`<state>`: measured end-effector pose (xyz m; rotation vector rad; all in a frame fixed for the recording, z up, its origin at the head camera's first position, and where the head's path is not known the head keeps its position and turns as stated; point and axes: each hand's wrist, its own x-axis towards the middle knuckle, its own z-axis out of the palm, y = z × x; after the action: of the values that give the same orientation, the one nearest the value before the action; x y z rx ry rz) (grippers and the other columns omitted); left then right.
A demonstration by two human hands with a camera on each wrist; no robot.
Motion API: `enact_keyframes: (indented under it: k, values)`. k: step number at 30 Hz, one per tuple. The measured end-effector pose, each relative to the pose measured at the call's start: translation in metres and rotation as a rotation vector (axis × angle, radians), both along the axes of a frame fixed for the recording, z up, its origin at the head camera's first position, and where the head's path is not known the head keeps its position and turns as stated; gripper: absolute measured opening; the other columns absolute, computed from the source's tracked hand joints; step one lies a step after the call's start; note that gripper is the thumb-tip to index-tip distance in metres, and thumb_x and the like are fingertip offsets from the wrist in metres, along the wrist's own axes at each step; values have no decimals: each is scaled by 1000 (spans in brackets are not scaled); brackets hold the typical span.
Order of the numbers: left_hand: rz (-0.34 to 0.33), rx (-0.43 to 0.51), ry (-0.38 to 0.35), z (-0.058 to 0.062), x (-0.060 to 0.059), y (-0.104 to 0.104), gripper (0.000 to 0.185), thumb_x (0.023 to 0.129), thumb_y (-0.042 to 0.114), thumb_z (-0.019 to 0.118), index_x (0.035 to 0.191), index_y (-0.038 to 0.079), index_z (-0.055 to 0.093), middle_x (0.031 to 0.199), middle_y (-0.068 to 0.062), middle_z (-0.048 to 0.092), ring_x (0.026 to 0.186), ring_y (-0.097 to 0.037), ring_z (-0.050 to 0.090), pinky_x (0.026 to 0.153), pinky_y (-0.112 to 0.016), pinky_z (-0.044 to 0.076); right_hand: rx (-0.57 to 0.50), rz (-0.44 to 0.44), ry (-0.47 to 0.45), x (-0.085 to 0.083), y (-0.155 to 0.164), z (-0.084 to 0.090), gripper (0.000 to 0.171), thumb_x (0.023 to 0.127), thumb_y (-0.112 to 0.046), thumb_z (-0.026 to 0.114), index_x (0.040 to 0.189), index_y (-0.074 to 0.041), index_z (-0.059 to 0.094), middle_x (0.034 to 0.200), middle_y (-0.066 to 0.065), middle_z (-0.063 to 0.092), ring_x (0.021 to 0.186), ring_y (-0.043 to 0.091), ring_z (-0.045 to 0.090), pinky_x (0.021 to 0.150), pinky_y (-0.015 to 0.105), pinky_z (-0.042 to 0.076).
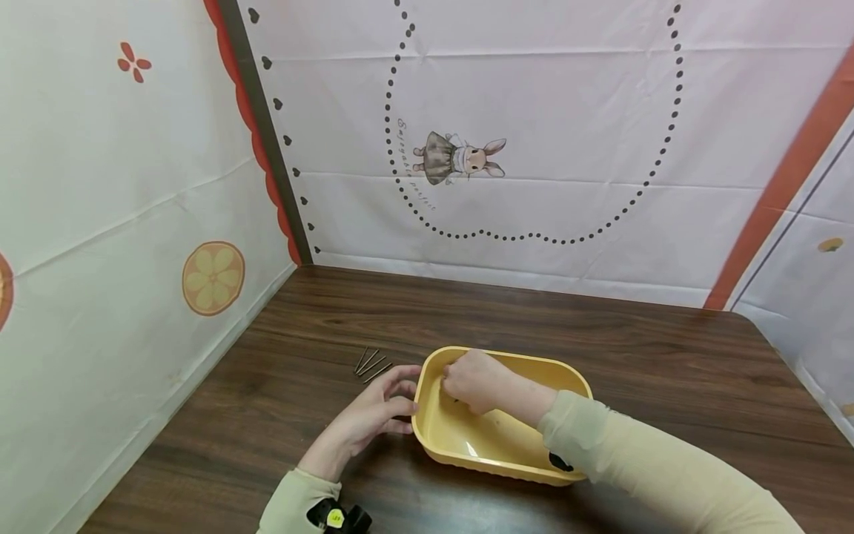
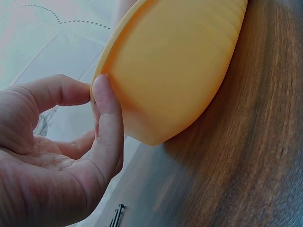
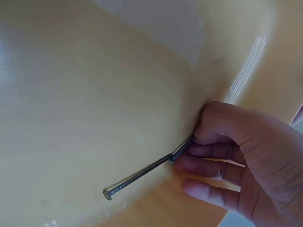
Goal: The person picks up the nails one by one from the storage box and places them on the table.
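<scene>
A yellow plastic basin [image 1: 460, 437] stands on the table. At its left end, my left hand [image 1: 370, 417] pinches the rim between thumb and fingers. My right hand [image 1: 482, 382] reaches down inside the basin, near its left end. In the right wrist view its thumb and fingertips pinch a dark metal nail [image 3: 182, 148], partly hidden by the fingers. Another nail [image 3: 137, 176] lies on the basin floor, its flat head toward the camera. Several more nails [image 1: 377, 373] lie loosely side by side on the table, just behind the left hand.
The dark wood-grain table [image 1: 320, 319] meets a white printed cloth [image 1: 567, 133] behind it and another cloth wall [image 1: 100, 185] at the left. A black strap device [image 1: 336, 515] sits on the left wrist.
</scene>
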<state>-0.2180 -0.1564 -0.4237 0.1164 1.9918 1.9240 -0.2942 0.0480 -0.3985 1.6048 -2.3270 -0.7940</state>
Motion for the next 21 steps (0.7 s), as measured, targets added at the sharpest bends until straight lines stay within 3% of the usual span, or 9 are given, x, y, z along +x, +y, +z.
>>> enact_keyframes:
  k: [10,21]
  values:
    - [-3,2,6,1,0,2,65,87,6,62,147,7,36,115,-13,50,81,-15,63,66,-26,57,-33,26,-8,-2,3,-1,19,74,-25,77,72,-28,58,77,-11,58,55,5,33,47,20,38]
    - [2,-4,1,0,1,1,64,87,6,62,146,8,38,115,-12,50,82,-16,64,66,-27,57,14,7,-111,-3,5,5,20,77,-26,75,94,-33,68,83,-12,59,63,5,46,50,23,41]
